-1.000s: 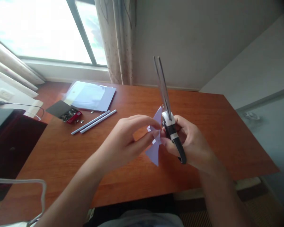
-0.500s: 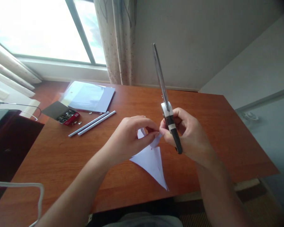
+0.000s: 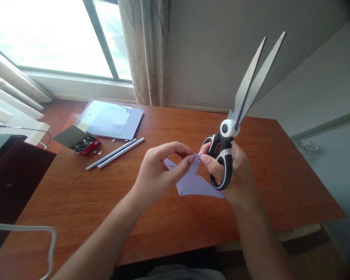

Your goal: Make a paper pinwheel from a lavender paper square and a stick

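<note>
My left hand (image 3: 165, 165) pinches a corner of a cut piece of white paper (image 3: 196, 186) between thumb and fingertips. The paper has pointed corners and curved edges, and it hangs over the table. A pair of scissors (image 3: 229, 130) with black and white handles rests in my right hand (image 3: 235, 171), blades slightly parted and pointing up and away. My right thumb passes through a handle loop, and its tip is close to the corner of paper at my left fingertips. Whether the right fingertips touch the paper I cannot tell.
On the wooden table (image 3: 84, 210) lie two rolled paper sticks (image 3: 121, 153) and a clear folder with sheets (image 3: 111, 120). An open red box (image 3: 86, 146) holds metal thumbtacks, with several loose beside it. A white cable (image 3: 51, 249) is at the lower left.
The scissors have swung from edge-on to broadside, their blades now to the right. The paper has turned, its long point now toward my right hand. My left hand keeps its pinch.
</note>
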`<state>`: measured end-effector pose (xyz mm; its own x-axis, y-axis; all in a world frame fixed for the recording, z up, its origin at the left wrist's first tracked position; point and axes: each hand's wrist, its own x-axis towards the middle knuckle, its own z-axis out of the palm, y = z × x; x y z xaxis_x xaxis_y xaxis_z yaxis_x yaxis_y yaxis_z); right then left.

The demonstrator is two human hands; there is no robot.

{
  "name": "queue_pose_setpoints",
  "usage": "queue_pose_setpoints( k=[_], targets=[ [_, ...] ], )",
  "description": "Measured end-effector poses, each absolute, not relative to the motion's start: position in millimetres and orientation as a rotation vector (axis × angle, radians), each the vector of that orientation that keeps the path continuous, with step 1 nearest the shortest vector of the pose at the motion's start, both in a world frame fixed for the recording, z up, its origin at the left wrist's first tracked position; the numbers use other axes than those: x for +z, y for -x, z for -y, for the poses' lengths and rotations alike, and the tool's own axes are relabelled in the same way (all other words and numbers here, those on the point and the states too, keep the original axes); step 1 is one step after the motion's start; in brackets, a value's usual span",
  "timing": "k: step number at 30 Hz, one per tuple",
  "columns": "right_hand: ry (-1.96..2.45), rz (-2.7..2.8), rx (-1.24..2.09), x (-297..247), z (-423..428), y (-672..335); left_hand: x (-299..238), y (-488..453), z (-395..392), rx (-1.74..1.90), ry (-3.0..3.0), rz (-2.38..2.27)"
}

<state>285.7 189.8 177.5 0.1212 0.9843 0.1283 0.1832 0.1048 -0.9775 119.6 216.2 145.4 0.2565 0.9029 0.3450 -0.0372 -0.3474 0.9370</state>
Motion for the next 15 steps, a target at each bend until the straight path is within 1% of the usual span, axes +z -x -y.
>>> queue_pose_setpoints(
  k=[15],
  targets=[
    [1.233, 1.222, 0.864, 168, -188, -277, 149, -121, -212, 1.269, -1.682, -0.849]
  ],
)
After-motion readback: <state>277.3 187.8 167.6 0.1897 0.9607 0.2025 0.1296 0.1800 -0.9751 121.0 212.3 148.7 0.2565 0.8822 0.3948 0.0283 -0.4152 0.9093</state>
